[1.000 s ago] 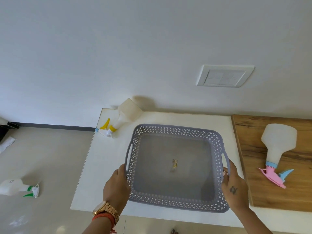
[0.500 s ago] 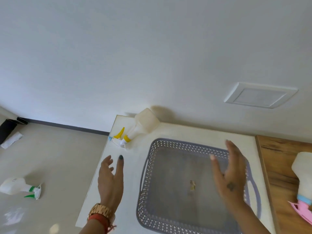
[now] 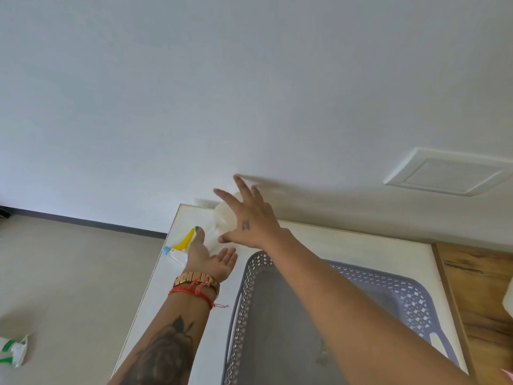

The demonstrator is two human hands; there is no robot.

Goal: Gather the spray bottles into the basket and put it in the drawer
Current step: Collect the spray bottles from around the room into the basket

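A white spray bottle with a yellow trigger [image 3: 185,241] lies on its side at the far left corner of the white tabletop [image 3: 177,295]. My right hand [image 3: 247,218] hovers over the bottle's body with fingers spread, hiding most of it. My left hand [image 3: 211,255] is palm up beside the bottle's neck, fingers apart, holding nothing. The grey perforated basket [image 3: 410,290] rests on the tabletop beneath my right forearm, with only a small scrap inside. A bottle with a green trigger [image 3: 14,350] lies on the floor at the far left.
A wooden board [image 3: 483,287] adjoins the tabletop on the right, with a sliver of another white bottle [image 3: 509,297] and a pink trigger tip [image 3: 508,374] at the frame's edge. The wall stands directly behind the table, with a switch plate [image 3: 447,173].
Both hands have let go of the basket, which now rests on the table, and have reached forward and left to the yellow-trigger bottle. The camera has tilted up and left.
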